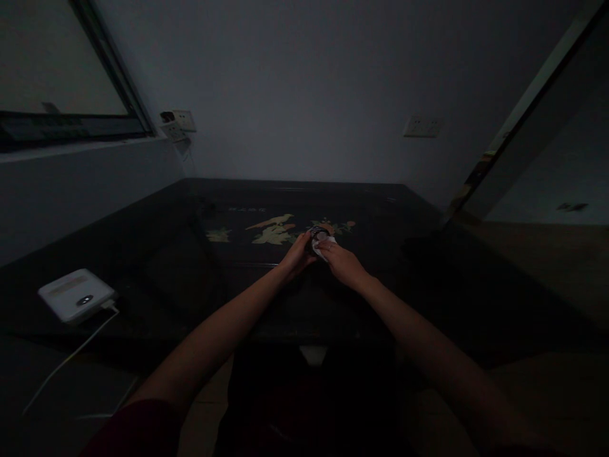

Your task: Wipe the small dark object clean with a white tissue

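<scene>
In the head view, a small round dark object (pixel 314 232) with a paler centre is held up over the dark table (pixel 228 304). My left hand (pixel 297 254) is closed around its left side. A white tissue or cloth (pixel 332 240) lies bunched against the object's right side, under the fingers of my right hand (pixel 344 261). Those fingers are closed and press the white piece onto the object. The light is dim, so the exact kind of the round object cannot be made out.
A white box-shaped device (pixel 78 292) with a white cable (pixel 66 363) stands at the table's left. Birds and flowers (pixel 271 230) decorate the tabletop. Wall sockets (pixel 423 126) sit behind the table, with a plug (pixel 167 117) at the left ones. A window (pixel 61 63) is upper left.
</scene>
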The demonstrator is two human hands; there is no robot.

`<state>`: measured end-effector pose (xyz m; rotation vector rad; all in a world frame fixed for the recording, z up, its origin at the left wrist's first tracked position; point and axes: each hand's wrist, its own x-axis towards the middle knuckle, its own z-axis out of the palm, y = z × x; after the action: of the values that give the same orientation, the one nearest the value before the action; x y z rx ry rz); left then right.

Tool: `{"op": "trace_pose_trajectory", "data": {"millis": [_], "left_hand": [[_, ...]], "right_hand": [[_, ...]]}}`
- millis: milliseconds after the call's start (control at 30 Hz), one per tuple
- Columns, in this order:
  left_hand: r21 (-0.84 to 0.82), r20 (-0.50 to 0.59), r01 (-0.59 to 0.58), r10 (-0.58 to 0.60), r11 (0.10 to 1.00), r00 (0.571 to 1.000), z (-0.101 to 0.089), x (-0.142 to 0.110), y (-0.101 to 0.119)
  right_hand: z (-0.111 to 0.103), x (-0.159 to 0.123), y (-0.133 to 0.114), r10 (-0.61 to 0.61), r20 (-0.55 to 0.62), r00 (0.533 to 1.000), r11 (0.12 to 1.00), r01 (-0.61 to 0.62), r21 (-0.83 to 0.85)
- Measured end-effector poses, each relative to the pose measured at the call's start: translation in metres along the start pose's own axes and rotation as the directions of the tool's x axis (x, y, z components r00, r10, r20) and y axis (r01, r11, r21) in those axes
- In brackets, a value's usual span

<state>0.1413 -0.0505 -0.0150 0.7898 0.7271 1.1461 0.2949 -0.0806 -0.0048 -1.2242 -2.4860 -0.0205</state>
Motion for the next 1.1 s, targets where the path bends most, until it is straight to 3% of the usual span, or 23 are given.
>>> {"op": "trace_pose_trajectory", "data": {"millis": [167,300,533,667,767,900,1100], "left_hand": [[-0.049,0.033,0.020,-0.019,0.999,0.999,0.000,0.003,-0.002],[-0.036,0.024,-0.003,0.004,0.999,1.000,0.000,0.004,-0.002],[0.017,-0.005,-0.011,0.012,1.000,1.000,0.002,-0.001,0.001],[0.039,-0.033,0.001,0.000,0.999,0.999,0.002,0.000,0.002],[0.036,-0.046,-0.003,0.004,0.999,0.999,0.002,0.000,0.002],[0.026,-0.045,-0.008,0.009,1.000,0.999,0.003,-0.001,0.002],[0.033,-0.015,-0.014,0.014,0.999,1.000,0.003,-0.003,0.002]], "right_hand": [[0.000,0.003,0.002,-0.039,-0.032,0.999,0.988,0.033,-0.151],[0.002,0.001,-0.001,-0.007,-0.012,1.000,0.994,0.005,-0.114],[0.017,0.003,0.000,0.133,-0.034,0.991,0.954,-0.119,0.274],[0.023,0.008,0.002,0.190,-0.013,0.982,0.818,-0.151,0.555],[0.023,0.009,0.000,0.208,-0.044,0.977,0.735,-0.127,0.666],[0.020,0.007,-0.004,0.185,-0.082,0.979,0.801,-0.102,0.590],[0.013,0.002,0.000,0.157,-0.010,0.988,0.963,-0.151,0.223]]}}
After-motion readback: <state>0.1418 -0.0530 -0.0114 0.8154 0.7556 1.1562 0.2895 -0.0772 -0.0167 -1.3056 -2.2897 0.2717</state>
